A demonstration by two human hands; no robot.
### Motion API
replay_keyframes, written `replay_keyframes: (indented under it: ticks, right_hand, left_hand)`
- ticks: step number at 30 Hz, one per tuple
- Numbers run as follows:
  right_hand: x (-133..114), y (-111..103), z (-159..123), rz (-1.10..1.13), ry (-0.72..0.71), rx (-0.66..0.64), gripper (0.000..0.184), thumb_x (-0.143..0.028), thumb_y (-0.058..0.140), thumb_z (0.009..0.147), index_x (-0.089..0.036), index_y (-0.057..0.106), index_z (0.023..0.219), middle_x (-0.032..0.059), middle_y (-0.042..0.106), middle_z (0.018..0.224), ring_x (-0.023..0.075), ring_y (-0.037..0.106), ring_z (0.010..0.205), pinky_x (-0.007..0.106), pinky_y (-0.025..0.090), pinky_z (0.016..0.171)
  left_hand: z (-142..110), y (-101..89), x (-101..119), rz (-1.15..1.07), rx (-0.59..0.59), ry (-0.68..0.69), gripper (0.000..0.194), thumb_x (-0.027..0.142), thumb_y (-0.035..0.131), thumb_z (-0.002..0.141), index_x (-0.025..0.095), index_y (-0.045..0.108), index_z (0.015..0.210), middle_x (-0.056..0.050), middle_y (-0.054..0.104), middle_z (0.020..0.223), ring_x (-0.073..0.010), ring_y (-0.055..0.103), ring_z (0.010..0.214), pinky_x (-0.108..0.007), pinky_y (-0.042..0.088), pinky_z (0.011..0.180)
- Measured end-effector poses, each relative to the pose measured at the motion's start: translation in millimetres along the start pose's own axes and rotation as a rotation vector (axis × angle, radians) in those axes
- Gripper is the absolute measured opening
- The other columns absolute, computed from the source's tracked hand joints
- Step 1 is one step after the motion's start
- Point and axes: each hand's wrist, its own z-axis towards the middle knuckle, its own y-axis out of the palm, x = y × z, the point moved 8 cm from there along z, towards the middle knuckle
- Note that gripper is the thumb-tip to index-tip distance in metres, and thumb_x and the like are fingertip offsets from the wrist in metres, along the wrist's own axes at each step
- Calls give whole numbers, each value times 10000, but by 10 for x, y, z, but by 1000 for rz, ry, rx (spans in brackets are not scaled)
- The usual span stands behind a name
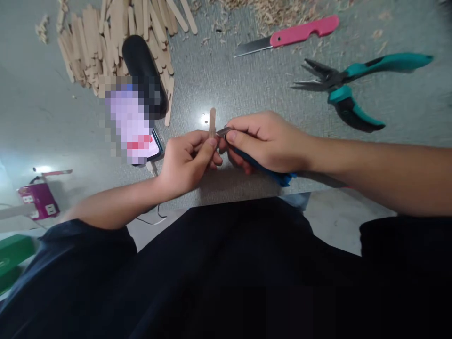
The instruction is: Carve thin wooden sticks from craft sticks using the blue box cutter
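Note:
Between the thumb and fingers of my left hand (189, 157) a wooden craft stick (212, 120) stands upright, its rounded end pointing away from me. My right hand (266, 141) is closed round a blue-handled knife (263, 168). Its short metal blade (223, 132) meets the stick just above my left thumb. Most of the handle is hidden by my palm and fingers, so its full shape does not show. Both hands are close together near the table's front edge.
Many craft sticks (84, 52) lie heaped behind a black case (141, 70) and a blurred phone (129, 122) on a cable. A pink folding knife (303, 33), teal-handled pliers (339, 80) and wood shavings (275, 12) lie beyond my right hand. A purple socket box (40, 200) is far left.

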Motion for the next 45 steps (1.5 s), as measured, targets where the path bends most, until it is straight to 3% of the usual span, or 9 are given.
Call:
replay_keyframes:
  ticks: [6, 16, 25, 30, 35, 40, 45]
  right_hand:
    - [-67, -11, -8, -103, 2, 42, 315, -140, 585, 1173, -229, 623, 873, -61, 646, 625, 111, 642, 454, 266, 480, 492]
    - [-82, -4, -10, -149, -5, 64, 363, -144, 595, 1181, -224, 614, 827, -56, 649, 638, 100, 616, 470, 285, 443, 530]
    - [-105, 4, -28, -199, 76, 109, 427, -67, 568, 1165, -226, 602, 770, -59, 610, 544, 100, 608, 449, 281, 415, 513]
    - [-58, 14, -70, -198, 138, 152, 485, -92, 589, 1159, -235, 577, 695, -36, 597, 492, 120, 617, 435, 288, 418, 481]
    - [8, 15, -84, -105, 162, 175, 463, -168, 651, 1171, -212, 636, 710, -3, 658, 562, 104, 598, 427, 269, 416, 448]
    - [50, 38, -89, -70, 215, 166, 474, -142, 639, 1158, -208, 630, 689, 12, 644, 521, 116, 605, 406, 267, 407, 409]
    - [97, 70, -101, -69, 259, 151, 487, -139, 602, 1171, -211, 626, 690, 15, 636, 489, 128, 615, 391, 261, 402, 385]
  left_hand:
    - [-15, 9, 46, 106, -5, 41, 370, 501, 735, 1161, 184, 766, 972, -48, 845, 807, -129, 766, 634, -238, 622, 606]
    - [-26, 7, 43, 182, -3, 60, 330, 442, 696, 1191, 201, 762, 975, -45, 867, 841, -134, 783, 644, -265, 614, 607]
    - [-18, 14, 46, 254, -7, 99, 418, 548, 651, 1198, 213, 765, 975, -48, 868, 836, -145, 780, 657, -282, 575, 579]
    - [-41, 38, 161, 481, 4, 247, 399, 438, 578, 1228, 248, 700, 899, -17, 798, 751, -154, 712, 644, -343, 517, 619]
    - [-65, 71, 229, 648, 42, 348, 399, 451, 539, 1235, 280, 611, 882, -14, 689, 690, -168, 565, 574, -393, 367, 579]
    - [-85, 109, 239, 703, 43, 415, 409, 467, 511, 1236, 286, 587, 876, -16, 635, 663, -172, 503, 541, -406, 288, 571]
    - [-82, 107, 201, 679, 29, 384, 439, 501, 514, 1228, 286, 568, 849, -9, 584, 628, -173, 461, 519, -400, 266, 569]
